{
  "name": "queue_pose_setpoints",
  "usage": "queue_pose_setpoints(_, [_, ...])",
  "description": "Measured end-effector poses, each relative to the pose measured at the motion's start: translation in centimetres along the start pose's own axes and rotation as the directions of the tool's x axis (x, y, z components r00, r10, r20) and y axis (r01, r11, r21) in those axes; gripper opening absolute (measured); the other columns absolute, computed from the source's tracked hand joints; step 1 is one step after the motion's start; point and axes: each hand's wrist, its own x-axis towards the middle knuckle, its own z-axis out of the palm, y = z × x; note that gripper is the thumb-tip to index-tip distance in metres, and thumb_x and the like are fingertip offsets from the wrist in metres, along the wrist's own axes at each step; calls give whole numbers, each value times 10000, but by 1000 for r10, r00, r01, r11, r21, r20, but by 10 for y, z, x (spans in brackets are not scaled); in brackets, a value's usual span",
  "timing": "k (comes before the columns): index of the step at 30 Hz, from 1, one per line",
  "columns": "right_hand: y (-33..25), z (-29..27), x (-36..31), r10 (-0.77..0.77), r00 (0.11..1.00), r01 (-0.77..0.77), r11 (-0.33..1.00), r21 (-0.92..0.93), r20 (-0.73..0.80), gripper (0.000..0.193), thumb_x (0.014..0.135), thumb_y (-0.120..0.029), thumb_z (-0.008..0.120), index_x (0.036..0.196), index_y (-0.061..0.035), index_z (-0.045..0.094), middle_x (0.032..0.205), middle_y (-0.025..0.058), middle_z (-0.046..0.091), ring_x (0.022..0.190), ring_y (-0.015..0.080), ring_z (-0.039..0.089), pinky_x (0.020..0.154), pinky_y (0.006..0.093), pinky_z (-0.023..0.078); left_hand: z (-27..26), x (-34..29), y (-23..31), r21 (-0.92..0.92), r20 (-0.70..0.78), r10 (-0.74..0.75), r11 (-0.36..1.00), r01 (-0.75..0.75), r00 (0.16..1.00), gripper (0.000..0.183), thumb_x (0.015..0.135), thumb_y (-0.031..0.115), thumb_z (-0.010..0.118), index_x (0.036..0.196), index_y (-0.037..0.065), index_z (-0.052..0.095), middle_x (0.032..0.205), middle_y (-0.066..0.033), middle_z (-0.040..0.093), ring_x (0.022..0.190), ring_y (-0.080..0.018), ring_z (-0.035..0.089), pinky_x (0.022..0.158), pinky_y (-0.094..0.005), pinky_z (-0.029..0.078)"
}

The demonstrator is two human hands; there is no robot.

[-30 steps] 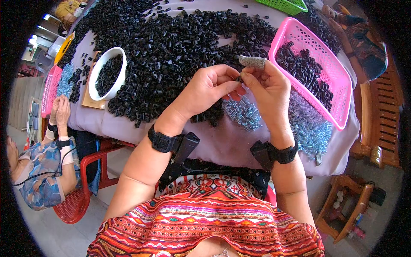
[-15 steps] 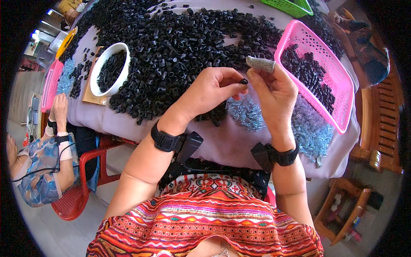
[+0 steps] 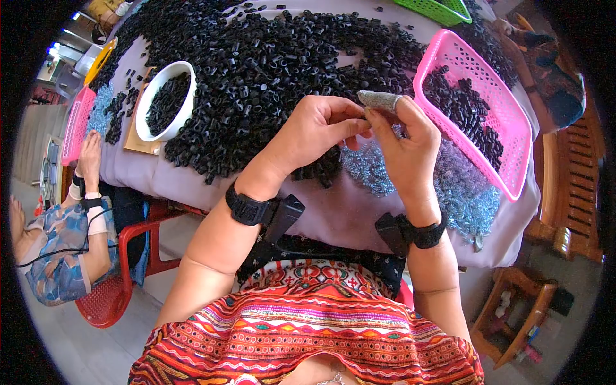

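My left hand (image 3: 321, 128) is closed in a pinch above the near edge of a large heap of small black plastic pieces (image 3: 269, 77). Its fingertips meet those of my right hand (image 3: 410, 144), whose thumb and index finger are also pinched together. A grey cloth finger cover (image 3: 380, 100) sits on the right index finger. The small black piece in the left fingertips is almost wholly hidden where the hands touch. Below them lies a pile of shiny bluish pieces that look like small springs (image 3: 369, 168).
A pink basket (image 3: 513, 128) with black pieces stands tilted at right, beside more bluish pieces (image 3: 471, 205). At left are a white bowl (image 3: 187, 110) of black pieces and a co-worker's hand (image 3: 91, 154) by another pink basket (image 3: 77, 125). A green basket (image 3: 443, 9) is at the far edge.
My right hand has moved left and slightly up, bringing its fingertips against the left ones. The black piece, visible before, is now mostly covered. The co-worker's hand has shifted slightly.
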Motion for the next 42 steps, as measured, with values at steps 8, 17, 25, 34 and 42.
queue_pose_setpoints(8, [5,5,1,-163,986,162,986,-37,-42,113,856,-7,680,964,-26,707,812,124,640,711,250,659,631,350,522,-5,3,0,-39,-91,-2,999,-2,996,151,971,134,660,1001,-2,718,853,-44,734,675,-71,650,624,-222,545])
queue_pose_setpoints(17, [2,14,-7,-54,925,103,988,-113,377,200,794,-44,728,991,-42,696,891,141,616,816,320,644,721,401,538,-18,7,3,-56,-444,134,983,-176,886,185,993,228,636,1031,62,710,905,-64,749,689,-65,629,650,-216,500])
queue_pose_setpoints(25, [12,23,-4,-94,948,201,917,-346,303,214,791,-43,734,978,0,638,985,164,634,895,398,637,759,452,525,-16,4,7,-10,-427,151,985,-171,891,175,988,211,644,1035,55,709,900,-67,747,689,-65,630,653,-217,501])
queue_pose_setpoints(34, [26,13,1,-9,988,60,941,-333,151,121,823,37,695,906,20,610,815,116,563,688,237,590,640,319,480,-15,4,8,-47,-441,137,983,-175,887,171,984,201,648,1029,46,706,897,-70,747,687,-67,633,652,-215,505])
queue_pose_setpoints(42, [24,20,-1,-26,963,109,949,-297,269,156,795,-15,709,936,-16,643,906,154,607,845,391,631,726,442,521,-16,4,5,-49,-429,147,981,-186,891,172,981,207,652,1031,49,699,896,-66,746,682,-66,630,646,-213,502])
